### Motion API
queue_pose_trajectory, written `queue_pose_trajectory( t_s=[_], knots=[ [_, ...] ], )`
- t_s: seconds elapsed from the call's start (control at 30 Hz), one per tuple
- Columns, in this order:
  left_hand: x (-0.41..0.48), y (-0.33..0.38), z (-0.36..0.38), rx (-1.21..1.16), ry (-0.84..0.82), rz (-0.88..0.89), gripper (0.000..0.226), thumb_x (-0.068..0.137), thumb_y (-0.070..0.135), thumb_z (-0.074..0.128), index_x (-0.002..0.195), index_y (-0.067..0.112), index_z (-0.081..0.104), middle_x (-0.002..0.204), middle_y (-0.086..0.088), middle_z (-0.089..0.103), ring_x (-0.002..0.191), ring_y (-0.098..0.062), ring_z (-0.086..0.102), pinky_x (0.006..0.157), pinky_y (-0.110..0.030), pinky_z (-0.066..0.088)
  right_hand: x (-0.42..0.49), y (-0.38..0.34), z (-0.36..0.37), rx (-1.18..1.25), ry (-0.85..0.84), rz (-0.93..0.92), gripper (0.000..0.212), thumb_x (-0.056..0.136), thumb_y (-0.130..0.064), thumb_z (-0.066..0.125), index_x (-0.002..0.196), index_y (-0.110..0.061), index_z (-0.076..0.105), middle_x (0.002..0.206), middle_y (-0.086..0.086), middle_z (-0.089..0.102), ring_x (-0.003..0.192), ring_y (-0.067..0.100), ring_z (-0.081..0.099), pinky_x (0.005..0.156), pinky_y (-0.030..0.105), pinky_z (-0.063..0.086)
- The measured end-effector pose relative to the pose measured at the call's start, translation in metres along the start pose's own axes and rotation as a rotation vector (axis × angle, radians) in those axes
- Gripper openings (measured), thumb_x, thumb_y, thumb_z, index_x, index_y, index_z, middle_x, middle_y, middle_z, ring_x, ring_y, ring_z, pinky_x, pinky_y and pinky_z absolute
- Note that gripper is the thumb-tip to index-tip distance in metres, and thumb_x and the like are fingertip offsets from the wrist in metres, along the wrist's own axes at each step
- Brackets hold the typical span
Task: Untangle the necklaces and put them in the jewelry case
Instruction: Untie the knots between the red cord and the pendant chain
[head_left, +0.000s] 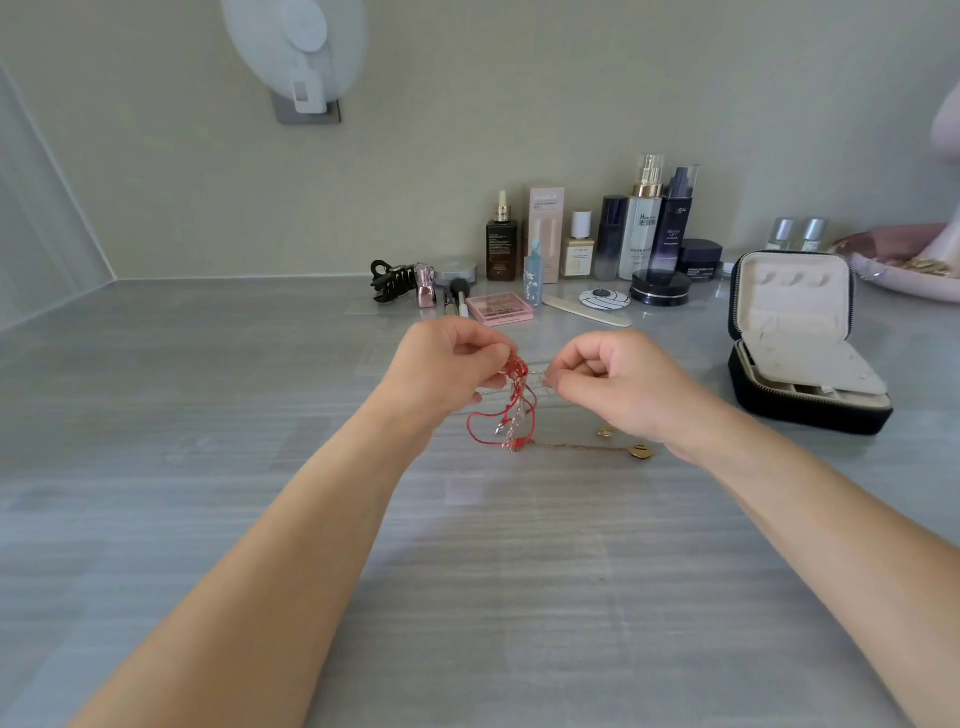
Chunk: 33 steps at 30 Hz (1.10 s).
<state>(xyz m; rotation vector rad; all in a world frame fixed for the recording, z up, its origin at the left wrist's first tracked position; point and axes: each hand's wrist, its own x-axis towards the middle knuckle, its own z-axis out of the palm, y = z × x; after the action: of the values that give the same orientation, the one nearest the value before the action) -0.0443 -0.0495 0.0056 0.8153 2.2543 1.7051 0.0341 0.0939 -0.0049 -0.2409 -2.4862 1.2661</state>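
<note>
Both your left hand and right hand seem to pinch the necklaces dangling between them, jewelry case nearer the right.

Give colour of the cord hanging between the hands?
Red. The cord shows best in the head view.

Above the grey desk, the left hand and right hand pinch a tangle of necklaces; the open jewelry case sits right.
</note>
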Motion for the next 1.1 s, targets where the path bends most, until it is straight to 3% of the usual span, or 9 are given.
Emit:
queue_pose_trajectory(
  t_s=[0.2, 0.33, 0.47, 0.63, 0.7, 0.77, 0.87, 1.0, 1.1],
  knots=[
    [-0.001, 0.002, 0.0, -0.069, 0.021, -0.041, 0.021, 0.094, 0.01, 0.049, 0.077, 0.02, 0.058, 0.072, 0.005, 0.061, 0.057, -0.001, 0.058, 0.059, -0.018, 0.046, 0.0, -0.001, -0.003, 0.056, 0.051, -0.007, 0.014, 0.085, -0.011, 0.058, 0.072, -0.014, 0.062, 0.046, -0.01, 0.046, 0.04, 0.003, 0.035, 0.041, 0.012, 0.029],
    [-0.003, 0.001, 0.004, -0.101, -0.103, -0.063, 0.013, 0.093, 0.016, 0.053, 0.085, 0.021, 0.061, 0.076, 0.005, 0.06, 0.068, -0.006, 0.06, 0.07, -0.025, 0.048, -0.001, -0.004, -0.002, 0.184, 0.008, 0.018, 0.018, 0.088, -0.006, 0.053, 0.072, -0.012, 0.059, 0.053, -0.003, 0.054, 0.041, 0.004, 0.048, 0.045, 0.015, 0.042],
    [-0.005, -0.001, 0.007, 0.002, -0.221, -0.061, 0.002, 0.087, 0.025, 0.062, 0.085, 0.025, 0.063, 0.078, 0.007, 0.062, 0.075, -0.006, 0.059, 0.075, -0.025, 0.048, 0.0, -0.004, -0.002, 0.208, 0.019, 0.003, 0.022, 0.087, -0.003, 0.049, 0.071, -0.015, 0.057, 0.051, -0.004, 0.05, 0.04, 0.005, 0.042, 0.043, 0.016, 0.036],
    [-0.003, 0.005, 0.007, -0.065, -0.179, -0.188, 0.06, 0.088, 0.064, 0.029, 0.078, 0.022, 0.07, 0.074, 0.005, 0.063, 0.077, -0.013, 0.06, 0.077, -0.031, 0.045, 0.001, -0.004, -0.005, 0.28, 0.032, 0.01, 0.022, 0.09, -0.007, 0.049, 0.072, -0.017, 0.057, 0.043, -0.014, 0.04, 0.038, 0.002, 0.033, 0.043, 0.017, 0.028],
    [-0.004, 0.008, 0.006, -0.116, -0.199, -0.229, 0.068, 0.084, 0.071, 0.023, 0.078, 0.022, 0.071, 0.079, 0.005, 0.067, 0.079, -0.014, 0.061, 0.077, -0.032, 0.046, 0.001, -0.005, -0.005, 0.291, 0.038, 0.016, 0.022, 0.091, -0.009, 0.05, 0.072, -0.017, 0.058, 0.039, -0.015, 0.04, 0.037, 0.0, 0.033, 0.042, 0.016, 0.028],
    [-0.007, 0.007, 0.009, -0.021, -0.24, -0.154, 0.047, 0.081, 0.065, 0.045, 0.085, 0.024, 0.068, 0.085, 0.007, 0.067, 0.082, -0.01, 0.061, 0.076, -0.028, 0.046, 0.0, -0.006, -0.005, 0.296, 0.04, 0.012, 0.023, 0.091, -0.01, 0.051, 0.07, -0.018, 0.057, 0.038, -0.014, 0.038, 0.039, 0.003, 0.031, 0.043, 0.017, 0.027],
    [-0.009, 0.003, 0.015, 0.083, -0.224, -0.036, 0.015, 0.077, 0.032, 0.072, 0.085, 0.024, 0.063, 0.078, 0.009, 0.064, 0.069, -0.002, 0.058, 0.059, -0.017, 0.042, -0.002, -0.008, -0.006, 0.279, 0.027, 0.003, 0.022, 0.091, -0.011, 0.053, 0.071, -0.017, 0.057, 0.039, -0.013, 0.038, 0.041, 0.005, 0.031, 0.045, 0.018, 0.028],
    [-0.008, 0.004, 0.013, -0.057, -0.118, -0.034, 0.008, 0.086, 0.012, 0.063, 0.079, 0.016, 0.065, 0.06, 0.011, 0.065, 0.051, 0.004, 0.059, 0.048, -0.009, 0.039, -0.001, -0.005, -0.008, 0.281, 0.032, 0.015, 0.019, 0.09, -0.013, 0.055, 0.072, -0.018, 0.058, 0.04, -0.015, 0.039, 0.038, 0.001, 0.032, 0.044, 0.018, 0.028],
    [-0.007, 0.003, 0.009, -0.093, -0.096, -0.049, 0.015, 0.088, 0.017, 0.061, 0.075, 0.022, 0.067, 0.057, 0.012, 0.066, 0.049, 0.005, 0.057, 0.06, -0.017, 0.041, 0.0, -0.004, -0.009, 0.252, 0.037, 0.014, 0.015, 0.087, -0.014, 0.059, 0.073, -0.02, 0.06, 0.041, -0.015, 0.042, 0.037, 0.0, 0.035, 0.044, 0.016, 0.03]
  ],
)
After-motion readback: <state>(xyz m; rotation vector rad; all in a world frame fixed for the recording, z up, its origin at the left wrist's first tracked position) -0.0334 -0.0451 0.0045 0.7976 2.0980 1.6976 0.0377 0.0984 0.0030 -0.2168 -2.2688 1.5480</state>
